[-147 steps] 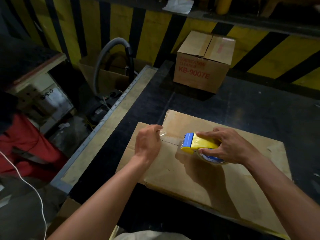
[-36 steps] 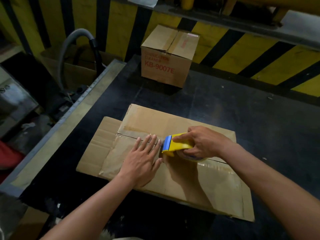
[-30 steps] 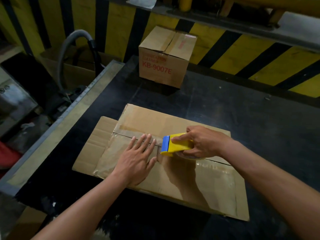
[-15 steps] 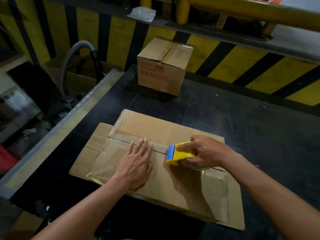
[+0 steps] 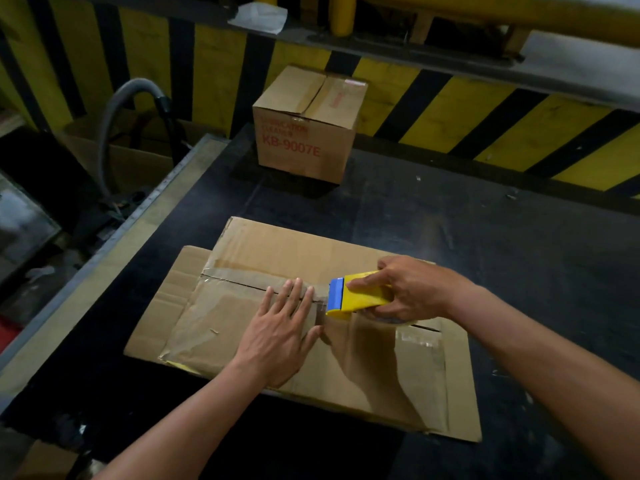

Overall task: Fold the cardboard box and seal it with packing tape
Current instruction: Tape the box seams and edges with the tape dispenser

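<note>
right hand (image 5: pixel 412 289) grips the dispenser (image 5: pixel 360 296), now further right along the box (image 5: pixel 381 375) seam (image 5: pixel 235 281). left hand (image 5: pixel 277 337) follows flat, fingers straight, pressing tape (image 5: pixel 221 270) down. roughly half sealed.

Red print "KB-9007E" on the front face of the closed cardboard box (image 5: pixel 304 133), smaller red lines above it too blurred to read
</note>
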Tool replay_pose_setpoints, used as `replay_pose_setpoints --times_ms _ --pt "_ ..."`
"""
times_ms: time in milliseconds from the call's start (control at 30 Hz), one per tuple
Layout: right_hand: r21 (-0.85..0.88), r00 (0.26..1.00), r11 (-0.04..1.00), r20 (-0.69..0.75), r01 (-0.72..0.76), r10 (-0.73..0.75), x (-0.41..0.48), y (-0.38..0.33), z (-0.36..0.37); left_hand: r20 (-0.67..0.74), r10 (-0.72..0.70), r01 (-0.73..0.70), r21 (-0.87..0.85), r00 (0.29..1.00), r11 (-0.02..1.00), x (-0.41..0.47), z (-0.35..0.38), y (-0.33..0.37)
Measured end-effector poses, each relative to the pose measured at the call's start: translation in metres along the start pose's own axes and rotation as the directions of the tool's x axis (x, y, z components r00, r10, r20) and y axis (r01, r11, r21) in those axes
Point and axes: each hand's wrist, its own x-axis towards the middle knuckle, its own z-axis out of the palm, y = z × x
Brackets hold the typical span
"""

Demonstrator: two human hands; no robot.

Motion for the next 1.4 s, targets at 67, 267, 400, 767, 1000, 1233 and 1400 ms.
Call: replay_pose_setpoints --times_ms 67,267,400,767,1000,1233,1400 --pt "0.011 1.000 1.000 0.002 -0.012 0.012 -0.005 0.005 -0.003 -0.034 -0.010 0.009 -0.017 0.999 1.000 0.000 0.002 -0.001" --pt "0.020 0.992 0.993 0.062 -0.114 0.113 -0.031 0.027 0.003 -0.055 -0.004 0.003 -0.020 0.998 1.000 0.001 0.004 -0.002" --pt "0.020 0.993 0.994 0.054 -0.106 0.105 -0.029 0.022 0.019 -0.061 0.045 -0.047 -0.022 0.997 0.999 0.001 0.003 -0.002" --pt "0.007 0.994 0.994 0.001 -0.113 0.113 -0.027 0.022 0.024 0.042 0.157 -0.156 -0.016 0.987 0.988 0.013 -0.007 0.040" --pt "0.043 0.995 0.994 -0.005 -0.101 0.102 -0.032 0.024 0.015 -0.064 0.131 -0.136 -0.083 0.989 0.987 0.007 0.009 0.048" --pt "0.039 0.991 0.998 -0.121 -0.047 0.051 -0.038 0.023 -0.013 -0.154 0.065 -0.089 -0.152 0.986 0.984 0.008 0.011 0.047" --pt "0.001 0.991 0.998 -0.116 -0.067 0.066 -0.039 0.025 -0.007 -0.166 0.068 -0.091 -0.133 0.984 0.987 0.009 0.009 0.048"
